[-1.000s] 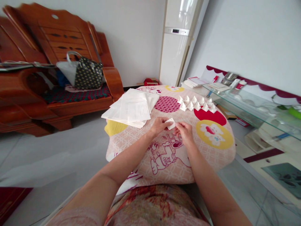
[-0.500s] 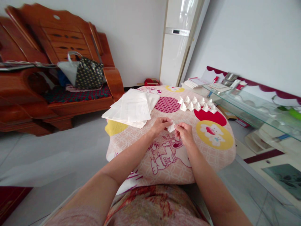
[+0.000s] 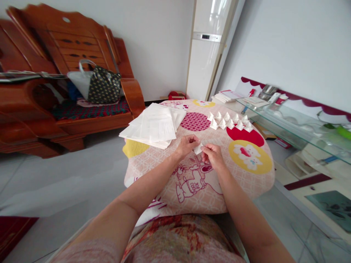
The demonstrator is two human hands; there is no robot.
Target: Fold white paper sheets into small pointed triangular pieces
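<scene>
A small folded piece of white paper [image 3: 197, 148] is held between my two hands above the patterned tablecloth [image 3: 161, 171]. My left hand [image 3: 188, 143] pinches its left side, and the fingers of my right hand [image 3: 213, 153] close on its right edge. Beyond my right hand, several small pointed white paper folds [image 3: 230, 121] stand in rows on the cloth. A loose stack of white paper sheets [image 3: 153, 126] lies to the left, past my left hand.
A glass-topped stand [image 3: 298, 126] with cups and papers borders the table on the right. To the left is a wooden sofa [image 3: 82, 40] with a dark patterned bag [image 3: 104, 86] on it. A tall white air conditioner [image 3: 205, 62] stands behind.
The folded paper has shifted and turned slightly between my fingers, and my right hand has moved a little to the left. The paper stack and the standing folds are unchanged.
</scene>
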